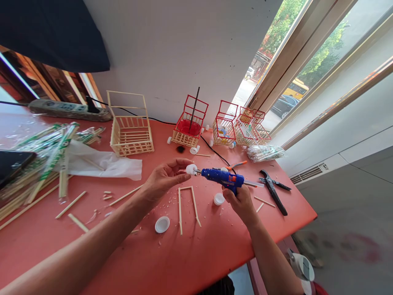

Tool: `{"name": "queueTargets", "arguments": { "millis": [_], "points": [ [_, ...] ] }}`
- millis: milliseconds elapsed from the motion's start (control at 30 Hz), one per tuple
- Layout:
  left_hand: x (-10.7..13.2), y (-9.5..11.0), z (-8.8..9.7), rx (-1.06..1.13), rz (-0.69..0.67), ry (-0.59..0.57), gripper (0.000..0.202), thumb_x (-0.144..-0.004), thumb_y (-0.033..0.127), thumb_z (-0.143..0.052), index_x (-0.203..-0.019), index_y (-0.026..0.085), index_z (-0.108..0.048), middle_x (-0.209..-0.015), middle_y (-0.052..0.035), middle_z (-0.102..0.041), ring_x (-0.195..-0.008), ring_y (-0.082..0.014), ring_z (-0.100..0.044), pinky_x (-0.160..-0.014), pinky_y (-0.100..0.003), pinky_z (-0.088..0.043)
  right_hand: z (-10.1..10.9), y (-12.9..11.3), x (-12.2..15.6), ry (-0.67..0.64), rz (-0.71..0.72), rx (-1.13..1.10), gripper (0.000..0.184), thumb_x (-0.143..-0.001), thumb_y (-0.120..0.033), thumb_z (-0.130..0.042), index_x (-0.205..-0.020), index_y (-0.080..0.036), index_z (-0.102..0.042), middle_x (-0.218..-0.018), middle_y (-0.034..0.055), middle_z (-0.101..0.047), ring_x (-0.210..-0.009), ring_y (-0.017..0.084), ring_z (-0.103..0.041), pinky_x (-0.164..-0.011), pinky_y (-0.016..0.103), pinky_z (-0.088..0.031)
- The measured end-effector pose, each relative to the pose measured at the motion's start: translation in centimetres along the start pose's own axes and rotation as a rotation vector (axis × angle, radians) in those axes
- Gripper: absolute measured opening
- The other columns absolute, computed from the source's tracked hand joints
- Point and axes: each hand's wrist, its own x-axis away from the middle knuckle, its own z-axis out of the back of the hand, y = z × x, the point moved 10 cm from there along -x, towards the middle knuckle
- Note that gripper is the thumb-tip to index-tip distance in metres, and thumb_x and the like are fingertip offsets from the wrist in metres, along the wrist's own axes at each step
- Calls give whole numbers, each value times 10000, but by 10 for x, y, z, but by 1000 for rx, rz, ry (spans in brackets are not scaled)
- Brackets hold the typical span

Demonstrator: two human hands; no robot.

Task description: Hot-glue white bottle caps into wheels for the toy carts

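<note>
My left hand (168, 175) pinches a small white bottle cap (191, 169) above the middle of the table. In my right hand (241, 200) is a blue hot glue gun (222, 176), its metal nozzle at the cap and a clear glue stick jutting from its back. Whether the nozzle touches the cap, I cannot tell. Below them a three-sided frame of wooden sticks (180, 205) lies on the red table. A white cap (219, 199) rests near my right hand, and a wider white lid (162, 224) lies left of the frame.
Along the wall stand a plain stick cart (132, 135) and several red-trimmed ones (187, 123). Wrapped chopsticks (46, 159) are piled at left by a power strip (70, 110). Black-handled cutters (273, 190) lie at right. A black cord (216, 148) crosses the table.
</note>
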Motion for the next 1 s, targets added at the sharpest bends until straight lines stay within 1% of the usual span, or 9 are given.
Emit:
{"name": "queueTargets", "arguments": {
  "millis": [167, 300, 433, 567, 667, 867, 1000],
  "points": [
    [0, -2, 0, -14, 8, -29, 433, -686, 370, -965, -1048, 221, -778, -1072, -72, -823, -1024, -255, -741, -965, -385, -544, 2, 0, 0, 18, 4, 6, 534, -991, -650, -544, -661, -232, -514, -561, -4, -498, -543, 165, -445, -545, 303, -352],
    [2, -1, -1, -26, -2, -37, 411, -731, 367, -946, -1076, 221, -777, -1113, -78, -823, -1057, -249, -736, -994, -380, -536, 2, -2, 0, 13, 15, 19, 537, -993, -650, -542, -662, -226, -526, -553, -4, -501, -545, 165, -453, -548, 301, -359],
    [2, -1, -1, -28, -9, -33, 416, -718, 368, -952, -1070, 221, -786, -1120, -83, -823, -1072, -259, -734, -1003, -386, -536, 1, -2, 0, 15, 13, 31, 526, -987, -654, -543, -691, -219, -562, -549, -4, -496, -560, 173, -467, -544, 297, -362],
    [1, -3, 0, -24, -3, -32, 420, -708, 366, -957, -1065, 228, -785, -1089, -71, -823, -1041, -253, -740, -983, -389, -544, 2, 2, 0, 33, -5, 23, 524, -980, -659, -547, -686, -225, -543, -560, -2, -508, -554, 169, -453, -542, 298, -357],
    [0, -3, 1, -34, 0, -23, 430, -697, 376, -959, -1059, 227, -783, -1076, -69, -822, -1018, -253, -745, -966, -388, -550, 1, 4, 0, 24, -18, 20, 540, -974, -676, -543, -672, -230, -516, -566, -1, -503, -555, 165, -441, -541, 298, -348],
    [-1, 0, 1, -21, -2, 2, 445, -649, 369, -980, -1017, 215, -784, -1036, -70, -822, -983, -252, -744, -944, -389, -554, -1, 0, -1, 4, 10, -2, 567, -981, -702, -517, -664, -232, -506, -565, -2, -491, -554, 167, -438, -544, 303, -345],
    [-1, -1, 1, -5, 4, 1, 442, -648, 366, -983, -1015, 219, -786, -1031, -62, -822, -970, -234, -739, -938, -370, -550, 1, 0, -1, 15, 10, 13, 565, -990, -689, -514, -659, -232, -511, -556, -1, -497, -553, 170, -448, -545, 303, -354]
  ]
}}
